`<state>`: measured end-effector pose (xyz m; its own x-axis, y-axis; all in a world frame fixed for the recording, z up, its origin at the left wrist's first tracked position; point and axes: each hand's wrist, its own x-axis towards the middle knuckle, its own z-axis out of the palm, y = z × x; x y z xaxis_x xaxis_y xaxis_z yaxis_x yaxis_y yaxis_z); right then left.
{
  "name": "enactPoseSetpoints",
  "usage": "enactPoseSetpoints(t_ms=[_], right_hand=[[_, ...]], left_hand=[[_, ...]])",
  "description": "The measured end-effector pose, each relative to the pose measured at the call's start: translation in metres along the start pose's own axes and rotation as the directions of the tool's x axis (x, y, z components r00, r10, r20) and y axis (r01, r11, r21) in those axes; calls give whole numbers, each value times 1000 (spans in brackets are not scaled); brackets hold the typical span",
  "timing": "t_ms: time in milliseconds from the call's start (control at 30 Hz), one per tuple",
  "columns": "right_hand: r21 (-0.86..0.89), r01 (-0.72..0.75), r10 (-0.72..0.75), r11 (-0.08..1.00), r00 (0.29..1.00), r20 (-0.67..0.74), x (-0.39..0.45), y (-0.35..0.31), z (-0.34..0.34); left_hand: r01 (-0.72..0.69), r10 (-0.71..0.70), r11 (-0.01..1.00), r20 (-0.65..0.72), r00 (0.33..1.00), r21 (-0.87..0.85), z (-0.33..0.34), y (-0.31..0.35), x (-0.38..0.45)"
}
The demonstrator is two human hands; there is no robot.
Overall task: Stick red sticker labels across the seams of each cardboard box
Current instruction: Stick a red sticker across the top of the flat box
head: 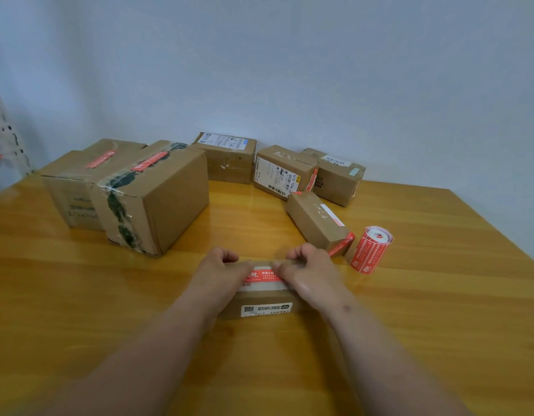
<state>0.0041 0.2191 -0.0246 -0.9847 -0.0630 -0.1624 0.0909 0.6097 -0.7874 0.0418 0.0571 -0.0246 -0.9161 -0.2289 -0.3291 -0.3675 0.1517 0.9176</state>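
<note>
A small cardboard box (261, 297) lies in front of me on the wooden table, with a white barcode label on its near side. A red sticker (263, 274) lies across its top over a pale tape strip. My left hand (222, 270) holds the sticker's left end and my right hand (309, 270) holds its right end. Both hands have curled fingers and thumbs pointing inward along the sticker. The sticker's ends are hidden under the thumbs. A roll of red stickers (370, 250) stands to the right.
Two large boxes (157, 199) (76, 181) with red stickers on top stand at the left. Three boxes (229, 157) (285, 172) (339, 178) line the back wall. A narrow box (316, 223) with red stickers lies beside the roll. The table edge (500, 235) runs along the right.
</note>
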Motion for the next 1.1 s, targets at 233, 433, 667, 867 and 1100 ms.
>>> enactPoseSetpoints(t_ms=[233,433,667,867,1100], right_hand=[[172,-67,62,983,998,32,-2,2,-5],[-71,-17,14,997,999,-40,-2,-2,6],[132,-23,6,991,992,130,-11,5,-10],[320,-116,62,940,983,173,-12,5,-13],[319,-68,1,945,978,207,-15,1,-16]], left_hand=[[8,-6,1000,47,999,-25,-4,-1,0],[-20,47,956,-83,995,294,4,3,-4],[35,-35,999,99,994,-1,-12,2,-4],[76,-58,993,182,982,-94,-19,4,-10],[-250,160,869,235,959,427,-27,-7,-7]])
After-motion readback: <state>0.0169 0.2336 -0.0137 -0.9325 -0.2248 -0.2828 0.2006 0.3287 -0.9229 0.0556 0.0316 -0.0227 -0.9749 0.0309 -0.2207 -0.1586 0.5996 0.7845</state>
